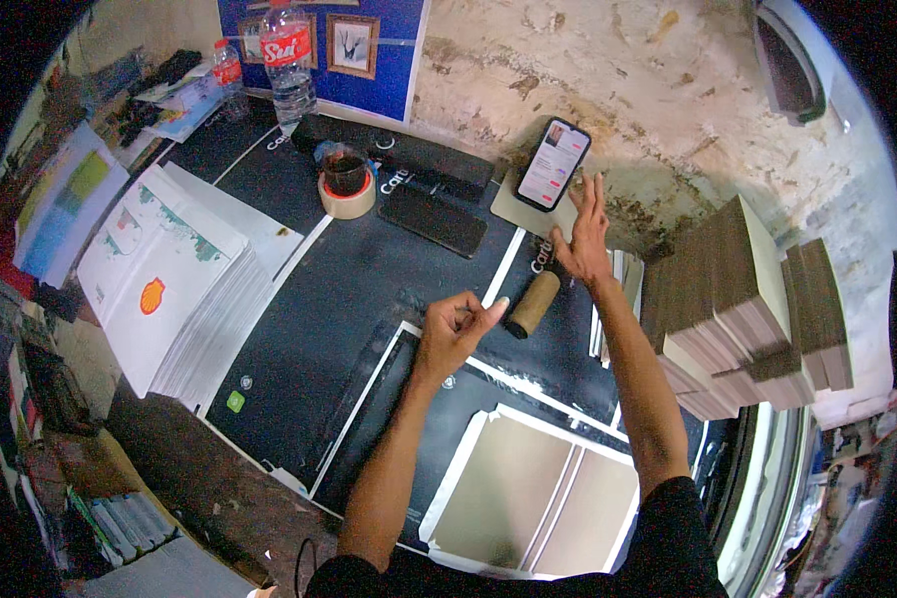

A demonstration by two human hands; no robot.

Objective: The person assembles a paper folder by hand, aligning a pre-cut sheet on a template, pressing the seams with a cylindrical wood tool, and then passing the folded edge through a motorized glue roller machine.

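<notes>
My right hand (588,237) has its fingers stretched out and apart, beside a lit phone (554,165) propped near the wall over a beige board piece (528,204). Nothing shows in that hand. Lower and to the left, my left hand (455,334) hovers over the dark table sheet with its fingers curled and thumb pointing out; it appears to hold nothing. Between the hands lies a short brown cylinder (535,303). Close to my body rests a flat cover (513,483) of beige boards framed by white paper edges, with narrow gaps between its panels.
At left stands a thick stack of white printed sheets (174,284). Cut grey boards (723,299) pile up at right. Towards the back are a tape roll (349,199) around a dark cup (345,171), a black phone (434,221), a long black object (439,164) and a water bottle (289,75).
</notes>
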